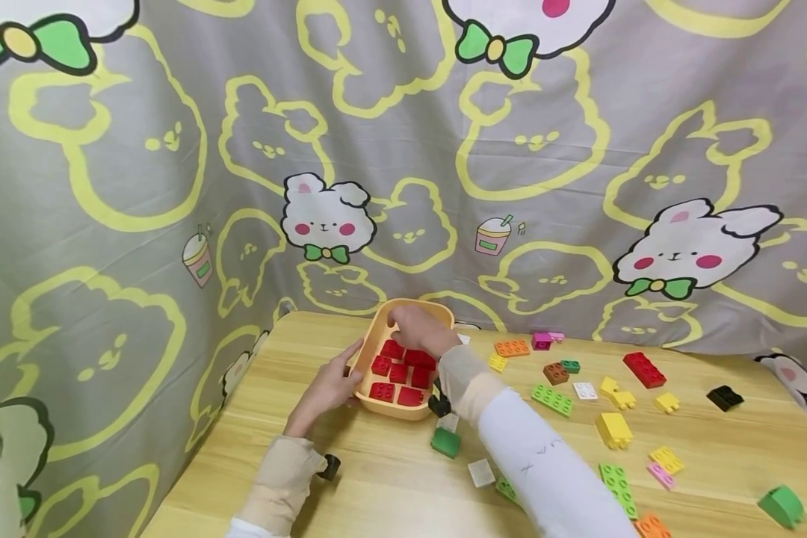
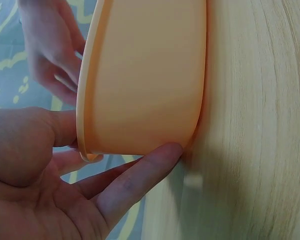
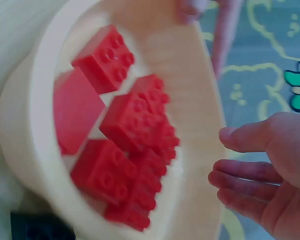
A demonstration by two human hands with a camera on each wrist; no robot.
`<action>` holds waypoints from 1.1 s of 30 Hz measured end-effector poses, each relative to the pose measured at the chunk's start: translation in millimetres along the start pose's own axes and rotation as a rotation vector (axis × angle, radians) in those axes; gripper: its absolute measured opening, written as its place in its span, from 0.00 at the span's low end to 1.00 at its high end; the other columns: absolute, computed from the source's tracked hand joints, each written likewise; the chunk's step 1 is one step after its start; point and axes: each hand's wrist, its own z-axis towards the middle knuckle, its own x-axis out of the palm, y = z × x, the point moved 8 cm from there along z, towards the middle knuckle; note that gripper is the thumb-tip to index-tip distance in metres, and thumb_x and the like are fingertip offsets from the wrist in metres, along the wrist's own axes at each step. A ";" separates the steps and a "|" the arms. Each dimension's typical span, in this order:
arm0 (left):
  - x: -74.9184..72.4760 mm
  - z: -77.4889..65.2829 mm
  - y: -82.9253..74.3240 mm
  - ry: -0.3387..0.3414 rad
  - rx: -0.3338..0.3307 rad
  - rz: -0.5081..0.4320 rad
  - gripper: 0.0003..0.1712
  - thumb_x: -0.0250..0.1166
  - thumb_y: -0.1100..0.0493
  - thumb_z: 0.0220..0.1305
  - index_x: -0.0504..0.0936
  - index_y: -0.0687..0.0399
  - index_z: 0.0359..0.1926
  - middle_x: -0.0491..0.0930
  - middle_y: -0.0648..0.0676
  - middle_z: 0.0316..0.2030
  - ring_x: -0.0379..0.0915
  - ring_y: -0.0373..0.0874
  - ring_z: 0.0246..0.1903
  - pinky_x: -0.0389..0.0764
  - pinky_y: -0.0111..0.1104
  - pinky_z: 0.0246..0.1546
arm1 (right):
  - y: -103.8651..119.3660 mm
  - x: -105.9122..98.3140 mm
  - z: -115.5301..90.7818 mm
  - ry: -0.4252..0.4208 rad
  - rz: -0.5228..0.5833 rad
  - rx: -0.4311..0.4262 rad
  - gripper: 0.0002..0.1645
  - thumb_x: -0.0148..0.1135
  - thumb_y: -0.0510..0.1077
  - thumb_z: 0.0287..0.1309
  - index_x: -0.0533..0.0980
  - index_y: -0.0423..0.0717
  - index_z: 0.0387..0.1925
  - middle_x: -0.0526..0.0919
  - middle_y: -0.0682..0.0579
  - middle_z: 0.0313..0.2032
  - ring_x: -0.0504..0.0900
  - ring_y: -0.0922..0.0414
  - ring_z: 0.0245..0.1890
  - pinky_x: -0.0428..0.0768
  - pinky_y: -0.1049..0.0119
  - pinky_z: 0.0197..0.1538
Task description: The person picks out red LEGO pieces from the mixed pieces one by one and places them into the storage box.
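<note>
An orange plastic bin [image 1: 395, 410] stands at the back left of the table, with several red toy bricks [image 1: 382, 391] lying inside it. My left hand [image 1: 333, 385] grips the bin's left side. In the left wrist view its thumb reaches over the rim, and its fingers [image 2: 140, 175] lie against the outer wall. Over the far part of the bin hovers my right hand [image 1: 420, 329]. The right wrist view shows its fingers [image 3: 250, 187] loosely bent near the rim, nothing held between them. The red bricks [image 3: 127, 122] in that view lie apart from this hand.
Loose toy bricks lie right of the bin, among them a green brick [image 1: 446, 442], a red brick [image 1: 644, 370], a yellow brick [image 1: 614, 430] and a black brick [image 1: 724, 397]. A patterned curtain [image 1: 403, 149] hangs along the table's back and left.
</note>
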 end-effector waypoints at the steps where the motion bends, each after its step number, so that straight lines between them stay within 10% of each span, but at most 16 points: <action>1: 0.8 0.5 -0.2 0.001 0.002 -0.001 0.38 0.52 0.69 0.63 0.55 0.50 0.73 0.80 0.66 0.34 0.79 0.48 0.23 0.83 0.44 0.21 | -1.6 -4.9 -4.9 -0.010 0.006 -0.005 0.15 0.61 0.41 0.58 0.80 0.41 0.47 0.83 0.49 0.44 0.79 0.55 0.40 0.78 0.64 0.49; 20: -7.5 -5.3 6.6 0.002 -0.031 -0.034 0.38 0.52 0.69 0.62 0.55 0.50 0.73 0.79 0.69 0.38 0.80 0.50 0.28 0.85 0.43 0.23 | -64.5 -52.0 -132.4 -0.331 0.072 -0.050 0.18 0.63 0.41 0.58 0.78 0.44 0.51 0.79 0.48 0.49 0.78 0.51 0.50 0.79 0.55 0.52; 33: -0.4 0.5 5.2 0.018 -0.024 -0.011 0.39 0.52 0.69 0.62 0.54 0.49 0.73 0.79 0.69 0.39 0.80 0.48 0.26 0.84 0.42 0.23 | -172.7 -59.2 -212.9 -0.407 0.117 0.097 0.18 0.62 0.38 0.57 0.77 0.43 0.51 0.79 0.44 0.50 0.75 0.45 0.52 0.75 0.45 0.54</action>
